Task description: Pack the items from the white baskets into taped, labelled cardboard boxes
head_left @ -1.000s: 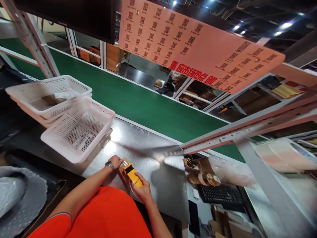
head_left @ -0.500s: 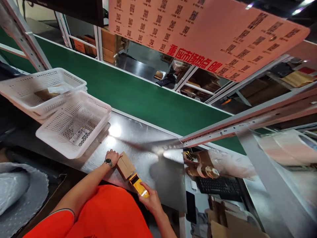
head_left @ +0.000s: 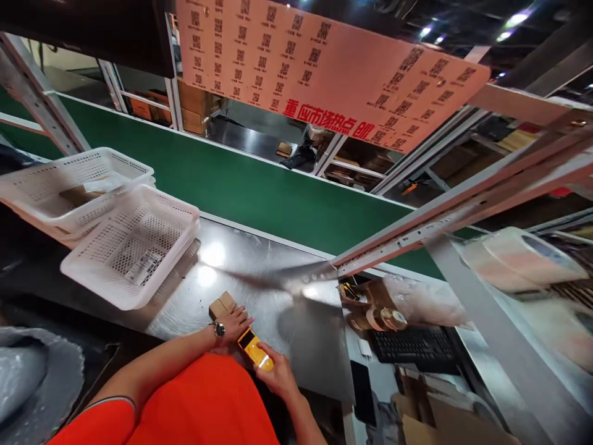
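A small brown cardboard box (head_left: 222, 305) lies on the steel worktable (head_left: 278, 309) just in front of me. My left hand (head_left: 233, 324), with a wristwatch, rests on the near side of the box, fingers curled against it. Beside it, my right hand (head_left: 275, 374) grips a yellow handheld scanner (head_left: 254, 348) whose head points toward the box and the left hand.
Two white mesh baskets (head_left: 125, 247) stand at the left, each with a labelled item inside. A green conveyor belt (head_left: 259, 198) runs behind the table. At the right are a black keyboard (head_left: 414, 344), tape rolls (head_left: 380, 318) and a metal frame post (head_left: 482, 309). A pink code sheet (head_left: 324, 74) hangs overhead.
The box has been turned and now lies further from me. My left hand shifted from its left side to its near side. The scanner stayed close to my body.
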### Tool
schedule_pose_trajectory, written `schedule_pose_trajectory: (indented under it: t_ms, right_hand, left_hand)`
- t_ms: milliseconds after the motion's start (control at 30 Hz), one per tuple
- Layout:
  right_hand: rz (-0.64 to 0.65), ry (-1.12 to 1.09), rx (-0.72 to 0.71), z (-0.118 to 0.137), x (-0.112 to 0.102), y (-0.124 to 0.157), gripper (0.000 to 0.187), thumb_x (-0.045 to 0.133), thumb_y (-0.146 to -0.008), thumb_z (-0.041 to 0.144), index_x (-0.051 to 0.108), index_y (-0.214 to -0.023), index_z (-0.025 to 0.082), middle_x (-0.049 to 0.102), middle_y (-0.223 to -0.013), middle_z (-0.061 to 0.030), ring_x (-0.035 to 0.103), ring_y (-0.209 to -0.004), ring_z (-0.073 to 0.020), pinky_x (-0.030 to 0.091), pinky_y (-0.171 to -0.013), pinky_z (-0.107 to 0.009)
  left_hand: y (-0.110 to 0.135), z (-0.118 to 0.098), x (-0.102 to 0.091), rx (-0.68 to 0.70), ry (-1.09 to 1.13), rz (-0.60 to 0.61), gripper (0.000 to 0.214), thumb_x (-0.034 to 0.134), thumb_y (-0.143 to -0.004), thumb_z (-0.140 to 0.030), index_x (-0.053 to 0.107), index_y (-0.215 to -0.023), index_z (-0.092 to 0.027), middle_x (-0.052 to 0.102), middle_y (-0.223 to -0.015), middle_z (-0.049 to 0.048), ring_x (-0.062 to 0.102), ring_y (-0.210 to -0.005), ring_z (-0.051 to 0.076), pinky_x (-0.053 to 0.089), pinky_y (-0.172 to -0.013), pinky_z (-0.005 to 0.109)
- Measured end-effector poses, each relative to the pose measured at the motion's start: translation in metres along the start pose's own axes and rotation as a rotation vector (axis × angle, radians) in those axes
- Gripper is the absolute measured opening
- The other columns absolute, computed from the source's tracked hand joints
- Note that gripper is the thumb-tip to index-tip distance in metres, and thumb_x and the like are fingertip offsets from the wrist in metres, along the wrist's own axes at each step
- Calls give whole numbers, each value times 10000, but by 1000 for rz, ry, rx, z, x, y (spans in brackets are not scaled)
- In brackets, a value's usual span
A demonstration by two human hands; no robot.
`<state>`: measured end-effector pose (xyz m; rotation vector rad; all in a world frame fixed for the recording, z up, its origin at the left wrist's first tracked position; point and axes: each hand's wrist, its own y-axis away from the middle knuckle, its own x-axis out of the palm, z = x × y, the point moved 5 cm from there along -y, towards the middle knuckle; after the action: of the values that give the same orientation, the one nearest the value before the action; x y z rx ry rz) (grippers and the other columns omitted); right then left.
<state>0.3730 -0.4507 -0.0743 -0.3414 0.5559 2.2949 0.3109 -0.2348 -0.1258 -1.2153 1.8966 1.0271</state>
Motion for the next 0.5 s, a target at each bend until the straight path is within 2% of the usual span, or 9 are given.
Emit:
schedule_pose_trajectory:
  t_ms: [67, 133, 233, 300, 367, 433, 500]
  right_hand:
    - [21, -5, -5, 4, -14, 1, 543, 862, -637, 316, 955, -1167, 252, 937, -1075, -129, 902, -923, -416, 753, -843, -513]
    - [37, 16, -26, 14, -37, 5, 560, 870, -651, 332, 952, -1200, 260, 933, -1129, -144, 904, -952, -421, 753, -876, -526]
    - [68, 117, -87, 38, -74, 10, 586, 883, -686, 324, 939, -1268, 290, 922, -1198, -162, 905, -997, -418, 748, -913, -511]
    - [113, 187, -117, 56, -87, 8, 591, 886, -718, 307, 927, -1308, 321, 916, -1232, -164, 905, -977, -400, 746, -870, -473]
    - [170, 241, -130, 74, -85, 0, 587, 882, -726, 291, 928, -1310, 332, 923, -1197, -150, 899, -900, -374, 734, -804, -434]
    - [216, 279, -120, 91, -74, -11, 583, 872, -710, 287, 937, -1289, 315, 935, -1061, -120, 872, -791, -345, 709, -734, -401]
    - [254, 301, -109, 106, -61, -22, 586, 863, -687, 291, 944, -1267, 297, 928, -965, -90, 842, -736, -323, 680, -696, -376]
  left_hand:
    - [-11, -2, -12, 12, -7, -27, 968, 797, -879, -233, 448, -1779, -306, 634, -1666, 234, 536, -1609, 504, 276, -1390, 764]
    - [-18, -6, -30, 88, 57, -48, 1145, 894, -761, -256, 402, -1795, -278, 640, -1618, 251, 612, -1503, 509, 372, -1344, 749]
    - [-22, -12, -55, 198, 239, -143, 1351, 984, -652, -392, 328, -1815, -183, 589, -1618, 301, 655, -1416, 496, 560, -1206, 619]
    - [-23, -14, -62, 235, 330, -214, 1349, 983, -642, -486, 357, -1792, -161, 603, -1576, 287, 680, -1362, 479, 636, -1087, 558]
    - [-21, -13, -60, 228, 359, -238, 1226, 967, -654, -561, 482, -1706, -162, 663, -1465, 239, 714, -1280, 451, 672, -985, 517]
    - [-13, -4, -57, 179, 363, -234, 1055, 975, -649, -600, 632, -1550, -171, 705, -1352, 197, 743, -1183, 410, 681, -912, 470]
    - [5, 11, -61, 114, 380, -252, 905, 998, -646, -597, 720, -1411, -200, 731, -1321, 179, 751, -1135, 377, 671, -939, 455]
